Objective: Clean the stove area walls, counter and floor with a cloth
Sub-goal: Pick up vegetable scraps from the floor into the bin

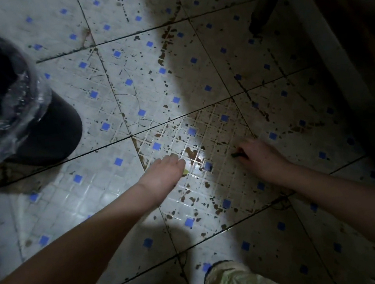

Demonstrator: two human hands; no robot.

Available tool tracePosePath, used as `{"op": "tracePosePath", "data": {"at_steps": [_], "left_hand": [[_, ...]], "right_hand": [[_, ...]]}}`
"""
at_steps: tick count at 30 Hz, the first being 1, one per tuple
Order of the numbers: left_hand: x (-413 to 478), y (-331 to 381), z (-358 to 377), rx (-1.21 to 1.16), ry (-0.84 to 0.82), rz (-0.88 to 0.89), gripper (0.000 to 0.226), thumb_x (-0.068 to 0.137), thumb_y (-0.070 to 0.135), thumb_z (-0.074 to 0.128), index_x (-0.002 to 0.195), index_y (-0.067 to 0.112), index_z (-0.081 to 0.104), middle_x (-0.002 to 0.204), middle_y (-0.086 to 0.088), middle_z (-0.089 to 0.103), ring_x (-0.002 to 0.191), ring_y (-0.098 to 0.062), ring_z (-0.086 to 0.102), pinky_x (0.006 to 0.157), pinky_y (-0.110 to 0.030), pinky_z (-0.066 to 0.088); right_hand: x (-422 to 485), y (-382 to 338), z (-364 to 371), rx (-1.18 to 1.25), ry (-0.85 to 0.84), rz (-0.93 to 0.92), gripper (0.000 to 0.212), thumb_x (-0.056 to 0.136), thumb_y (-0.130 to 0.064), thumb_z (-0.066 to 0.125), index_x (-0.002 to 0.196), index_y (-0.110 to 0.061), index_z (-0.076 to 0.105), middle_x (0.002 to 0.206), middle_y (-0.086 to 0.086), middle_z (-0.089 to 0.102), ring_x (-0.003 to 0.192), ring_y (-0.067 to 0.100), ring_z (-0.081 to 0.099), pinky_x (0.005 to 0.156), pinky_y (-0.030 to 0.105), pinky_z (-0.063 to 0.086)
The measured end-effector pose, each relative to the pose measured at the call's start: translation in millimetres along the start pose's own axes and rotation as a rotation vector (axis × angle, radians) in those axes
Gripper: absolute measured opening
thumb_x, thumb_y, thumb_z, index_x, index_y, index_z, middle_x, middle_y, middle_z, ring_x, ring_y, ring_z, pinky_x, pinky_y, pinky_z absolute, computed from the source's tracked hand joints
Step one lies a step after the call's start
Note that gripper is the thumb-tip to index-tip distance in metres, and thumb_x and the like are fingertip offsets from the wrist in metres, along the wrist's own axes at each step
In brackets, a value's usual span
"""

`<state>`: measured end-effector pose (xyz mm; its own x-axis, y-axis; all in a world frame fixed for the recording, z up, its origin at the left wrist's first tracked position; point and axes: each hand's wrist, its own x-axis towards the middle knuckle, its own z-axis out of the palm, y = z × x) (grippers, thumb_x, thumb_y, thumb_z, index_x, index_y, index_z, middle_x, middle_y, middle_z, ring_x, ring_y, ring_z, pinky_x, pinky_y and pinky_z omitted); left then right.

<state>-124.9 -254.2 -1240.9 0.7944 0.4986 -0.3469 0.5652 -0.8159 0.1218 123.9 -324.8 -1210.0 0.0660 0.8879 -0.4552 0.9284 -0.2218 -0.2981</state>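
- Two hands reach low over the stained tiled floor (110, 85).
- Left hand (164, 172) covers a yellow-green scrap (185, 171) on the tiles; grip unclear.
- Right hand (260, 156) pinches a small dark object (237, 154).

— What lies underfoot?
— White floor tiles (107, 197) with small blue squares, spattered with brown stains (191, 152), thickest between the two hands.
— And the hands?
— The left hand (166, 173) reaches down to the tiles, a yellow-green scrap (185, 171) showing at its fingertips; whether it pinches it, I cannot tell. The right hand (260, 156), blurred, curls round a small dark object (237, 155).
— Anything else?
— A black bin (41, 132) with a clear liner (22, 103) stands at the left.
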Motion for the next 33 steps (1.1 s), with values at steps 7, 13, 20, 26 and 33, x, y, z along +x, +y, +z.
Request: {"op": "tracePosePath", "data": {"at_steps": [7, 13, 20, 26, 33], "left_hand": [[-31, -39, -16, 0.031, -0.081, -0.208, 0.047, 0.072, -0.002, 0.066, 0.113, 0.007, 0.045, 0.110, -0.011, 0.049, 0.097, -0.027, 0.051, 0.070, -0.031, 0.034], [-55, -57, -14, 0.067, -0.028, -0.293, 0.027, 0.086, 0.010, 0.062, 0.110, 0.012, 0.048, 0.102, -0.007, 0.053, 0.090, -0.024, 0.053, 0.066, -0.030, 0.034], [-80, -62, -32, 0.057, -0.049, -0.341, 0.024, 0.099, 0.018, 0.034, 0.118, 0.008, 0.044, 0.115, -0.011, 0.049, 0.103, -0.027, 0.049, 0.071, -0.030, 0.026], [-93, -63, -28, 0.012, -0.064, -0.366, 0.022, 0.099, 0.022, 0.036, 0.116, 0.010, 0.043, 0.112, -0.009, 0.050, 0.101, -0.026, 0.050, 0.079, -0.033, 0.038], [-101, -66, -43, 0.005, -0.063, -0.404, 0.022, 0.097, 0.018, 0.039, 0.116, 0.009, 0.043, 0.115, -0.010, 0.050, 0.106, -0.028, 0.049, 0.083, -0.034, 0.037]], "right_hand": [[15, -27, -3, 0.029, -0.017, -0.007, 0.010, 0.095, -0.023, 0.051, 0.094, -0.013, 0.053, 0.098, 0.002, 0.053, 0.085, 0.019, 0.053, 0.072, 0.032, 0.045], [28, -49, -5, 0.057, -0.036, -0.078, 0.014, 0.092, -0.031, 0.048, 0.084, -0.020, 0.048, 0.090, 0.000, 0.051, 0.077, 0.020, 0.052, 0.071, 0.041, 0.047], [34, -74, -3, 0.135, 0.002, -0.241, 0.004, 0.091, -0.012, 0.055, 0.089, -0.008, 0.055, 0.090, 0.010, 0.057, 0.082, 0.024, 0.056, 0.074, 0.044, 0.050], [42, -85, -3, 0.035, 0.017, -0.312, 0.007, 0.084, 0.005, 0.057, 0.086, -0.001, 0.060, 0.095, 0.012, 0.057, 0.084, 0.024, 0.056, 0.074, 0.042, 0.051], [47, -103, -16, 0.001, 0.092, -0.302, 0.015, 0.089, -0.001, 0.054, 0.099, -0.005, 0.065, 0.103, 0.009, 0.060, 0.092, 0.022, 0.058, 0.083, 0.037, 0.051]]}}
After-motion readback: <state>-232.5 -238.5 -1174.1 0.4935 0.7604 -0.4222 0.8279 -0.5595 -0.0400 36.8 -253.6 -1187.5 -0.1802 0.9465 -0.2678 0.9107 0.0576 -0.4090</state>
